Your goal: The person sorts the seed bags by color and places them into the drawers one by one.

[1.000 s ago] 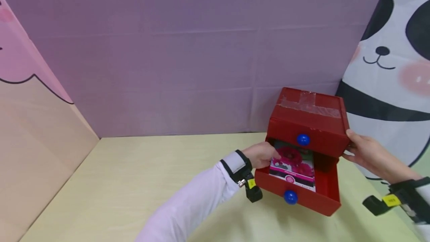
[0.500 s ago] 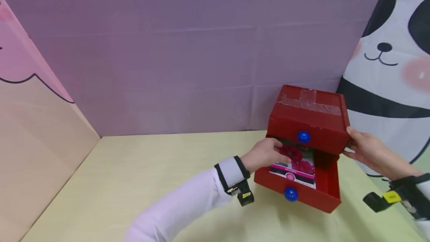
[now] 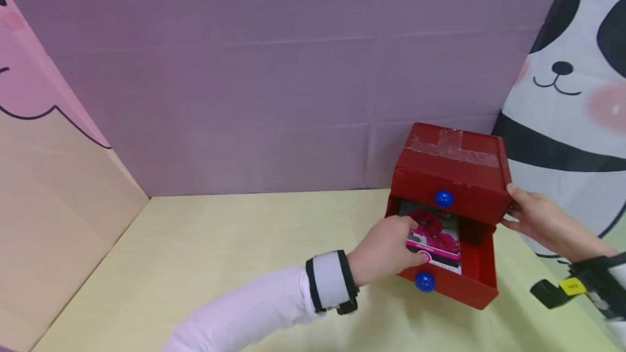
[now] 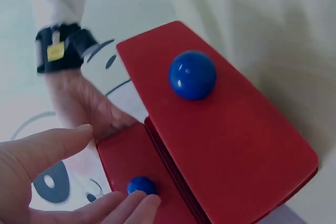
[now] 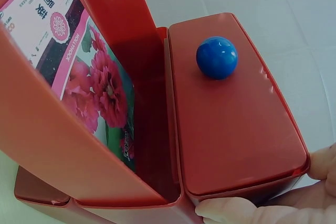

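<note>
A red two-drawer box [image 3: 455, 167] stands at the table's right rear. Each drawer front carries a blue knob [image 3: 443, 198]. The lower drawer [image 3: 457, 289] is pulled out, and a seed packet [image 3: 435, 235] printed with pink flowers lies flat in it. My left hand [image 3: 391, 249] rests at the left front corner of that drawer, its fingers loosely extended over the rim and touching the packet. In the left wrist view the left hand [image 4: 119, 165] is spread, with nothing held. My right hand [image 3: 533, 219] grips the box's right side; its fingertips [image 5: 231, 214] pinch the box's edge beside the upper drawer front [image 5: 231, 124].
The pale yellow table [image 3: 235, 243] stretches to the left of the box. A purple backdrop [image 3: 274, 80] closes the rear, a pink and tan panel [image 3: 54, 189] the left, and a panda-print panel [image 3: 567, 113] the right, right behind the box.
My left hand has drawn back from inside the drawer's left side to its front corner, and the arm has swung nearer. The right hand and the box stay put.
</note>
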